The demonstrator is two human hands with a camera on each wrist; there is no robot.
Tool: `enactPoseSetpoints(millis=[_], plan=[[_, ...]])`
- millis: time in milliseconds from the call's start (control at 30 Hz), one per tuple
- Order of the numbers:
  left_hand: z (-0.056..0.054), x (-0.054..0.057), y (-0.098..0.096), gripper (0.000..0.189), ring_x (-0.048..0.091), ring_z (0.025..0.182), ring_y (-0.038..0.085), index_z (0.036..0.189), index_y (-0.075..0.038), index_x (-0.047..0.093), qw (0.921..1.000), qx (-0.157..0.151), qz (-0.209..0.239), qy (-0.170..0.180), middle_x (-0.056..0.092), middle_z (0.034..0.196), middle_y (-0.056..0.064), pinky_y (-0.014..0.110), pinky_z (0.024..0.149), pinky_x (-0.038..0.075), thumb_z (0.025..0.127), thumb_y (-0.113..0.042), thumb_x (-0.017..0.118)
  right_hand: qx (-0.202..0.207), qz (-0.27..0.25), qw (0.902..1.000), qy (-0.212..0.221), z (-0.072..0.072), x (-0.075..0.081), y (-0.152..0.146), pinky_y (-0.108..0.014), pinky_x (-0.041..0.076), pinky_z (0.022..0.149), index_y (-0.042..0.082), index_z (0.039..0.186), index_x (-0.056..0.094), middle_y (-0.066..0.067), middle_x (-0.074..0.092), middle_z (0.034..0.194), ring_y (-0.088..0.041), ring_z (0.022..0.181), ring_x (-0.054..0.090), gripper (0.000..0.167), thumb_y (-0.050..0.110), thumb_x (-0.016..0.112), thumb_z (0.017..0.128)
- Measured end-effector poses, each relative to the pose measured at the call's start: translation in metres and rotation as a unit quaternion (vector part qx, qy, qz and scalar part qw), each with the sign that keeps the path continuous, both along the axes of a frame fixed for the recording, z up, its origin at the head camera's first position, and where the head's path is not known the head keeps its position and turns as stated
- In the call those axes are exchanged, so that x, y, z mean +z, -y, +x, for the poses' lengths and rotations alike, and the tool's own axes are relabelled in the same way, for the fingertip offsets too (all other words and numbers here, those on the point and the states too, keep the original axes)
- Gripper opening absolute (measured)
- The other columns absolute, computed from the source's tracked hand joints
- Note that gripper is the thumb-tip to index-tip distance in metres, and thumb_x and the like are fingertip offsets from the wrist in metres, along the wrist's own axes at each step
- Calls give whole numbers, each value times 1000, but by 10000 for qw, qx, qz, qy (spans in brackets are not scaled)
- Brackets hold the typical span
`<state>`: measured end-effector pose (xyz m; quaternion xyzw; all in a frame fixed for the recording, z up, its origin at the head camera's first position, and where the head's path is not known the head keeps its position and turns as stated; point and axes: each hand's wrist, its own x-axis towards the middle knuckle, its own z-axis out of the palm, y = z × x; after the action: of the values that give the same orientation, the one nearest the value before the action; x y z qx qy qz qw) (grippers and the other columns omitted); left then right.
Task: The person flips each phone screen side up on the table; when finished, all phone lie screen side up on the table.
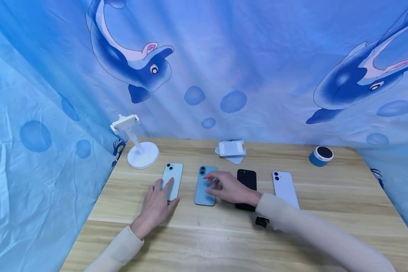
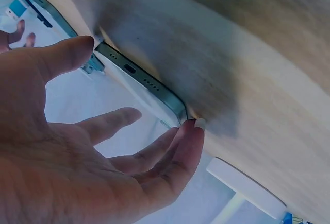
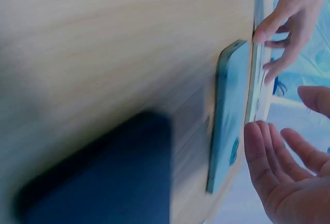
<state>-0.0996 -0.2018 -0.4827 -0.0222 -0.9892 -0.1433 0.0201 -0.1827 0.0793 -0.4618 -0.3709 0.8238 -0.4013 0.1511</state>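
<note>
My left hand (image 1: 155, 206) spans a pale green smartphone (image 1: 176, 173) that lies back up on the table. In the left wrist view the thumb is at one long edge of this phone and curled fingertips grip the opposite edge; the index finger reaches over its back. My right hand (image 1: 229, 187) hovers over a blue smartphone (image 1: 203, 194), fingers loosely bent with nothing between them. Its fingertips overlap the blue phone in the head view, while the right wrist view shows them beside its camera end. Under the right wrist lies a black smartphone (image 1: 247, 178), partly hidden.
A lavender-white smartphone (image 1: 285, 187) lies on the right, its lower end behind the right sleeve. At the back are a white phone stand (image 1: 143, 155), a small folded white stand (image 1: 231, 148) and a blue round speaker (image 1: 321, 155). A blue dolphin curtain (image 1: 210, 68) hangs behind the wooden table (image 1: 204, 241).
</note>
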Motion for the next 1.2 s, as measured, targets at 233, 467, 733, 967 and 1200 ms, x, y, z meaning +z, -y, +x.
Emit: enactPoseSetpoints(millis=[233, 467, 733, 967, 1200], plan=[[1, -1, 1, 68, 54, 110, 40, 152, -7, 53, 10000, -51, -37, 24, 43, 154, 33, 48, 83, 50, 96, -39, 74, -210, 12, 9998, 69, -16, -4, 40, -27, 57, 85, 3, 137, 62, -12, 71, 120, -18, 101, 71, 42, 21, 71, 100], [3, -2, 0, 65, 53, 105, 39, 149, -5, 57, 9999, -101, -37, -111, 45, 152, 35, 44, 79, 48, 95, -38, 75, -405, 26, 9991, 136, -29, -10, 73, -33, 58, 91, 2, 136, 62, -12, 71, 122, -19, 101, 73, 43, 21, 72, 99], [2, -4, -1, 63, 53, 100, 37, 147, -4, 58, 9995, -186, -167, -185, 48, 148, 35, 39, 76, 45, 96, -37, 75, -722, -53, 9951, 672, -43, -11, 100, -33, 61, 85, 0, 143, 56, -18, 65, 132, -27, 108, 73, 50, 18, 72, 98], [0, -4, -3, 62, 53, 103, 39, 148, -3, 57, 9994, -238, -218, -118, 47, 149, 37, 45, 79, 50, 98, -36, 72, -1146, 245, 9916, 542, -53, -19, 113, -39, 57, 97, -2, 142, 59, -17, 66, 131, -25, 109, 69, 53, 21, 75, 96], [0, -5, -2, 61, 52, 103, 41, 147, -1, 57, 9997, -205, -99, -132, 45, 149, 39, 47, 83, 51, 98, -34, 73, -1486, 602, 9865, 324, -61, -27, 128, -37, 53, 98, 5, 137, 65, -8, 68, 119, -18, 104, 60, 50, 27, 77, 94]])
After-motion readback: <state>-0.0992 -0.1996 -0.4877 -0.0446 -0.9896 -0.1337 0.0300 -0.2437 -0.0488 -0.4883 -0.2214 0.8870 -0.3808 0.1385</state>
